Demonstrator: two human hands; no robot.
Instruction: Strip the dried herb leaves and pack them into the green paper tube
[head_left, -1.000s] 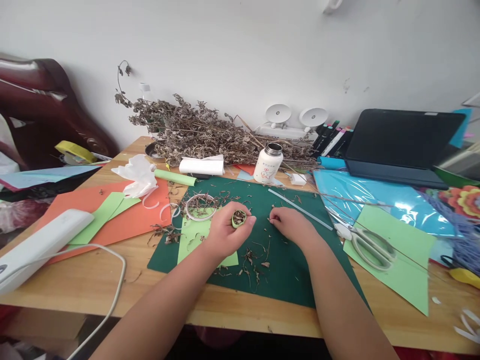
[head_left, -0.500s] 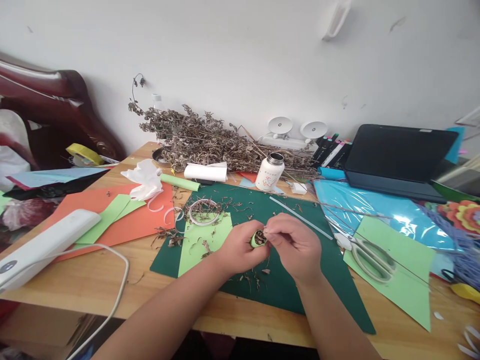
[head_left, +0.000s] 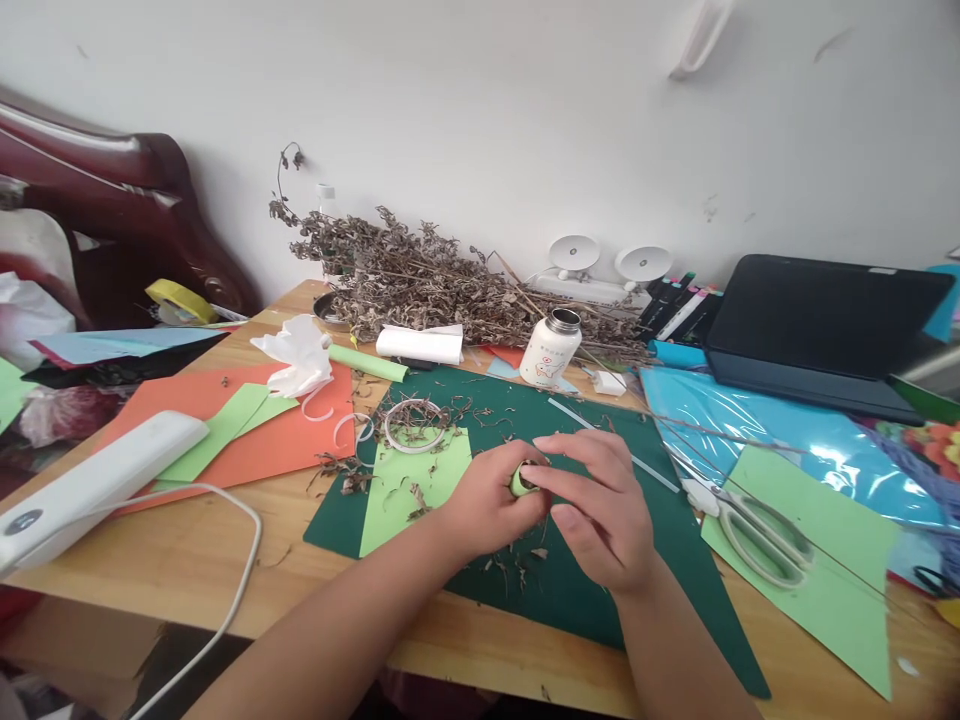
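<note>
My left hand [head_left: 499, 497] is wrapped round a light-green paper tube [head_left: 517, 483], its open end facing up with dry brown leaves inside. At that opening, my right hand [head_left: 604, 505] has a finger touching the leaves, its other fingers spread apart. Beneath both hands lies a dark green mat [head_left: 675, 590] with crumbled leaf bits on it. To the left, a light-green paper sheet [head_left: 386, 500] sits on the mat, with a white ring [head_left: 412, 450] and leaf scraps at its far end. A pale stick [head_left: 656, 473] lies beyond my right hand.
Dried plants [head_left: 427, 270] are heaped along the wall behind an uncapped white bottle [head_left: 551, 348]. Scissors [head_left: 765, 540] rest on green paper at right, near a black tablet [head_left: 817, 320]. At left are orange paper [head_left: 300, 440], crumpled tissue [head_left: 296, 355] and a white corded power strip [head_left: 105, 485].
My right hand has gone from a pinch at the tube's mouth to spread fingers, one pressing at the opening. My left hand still holds the tube. The view has shifted slightly.
</note>
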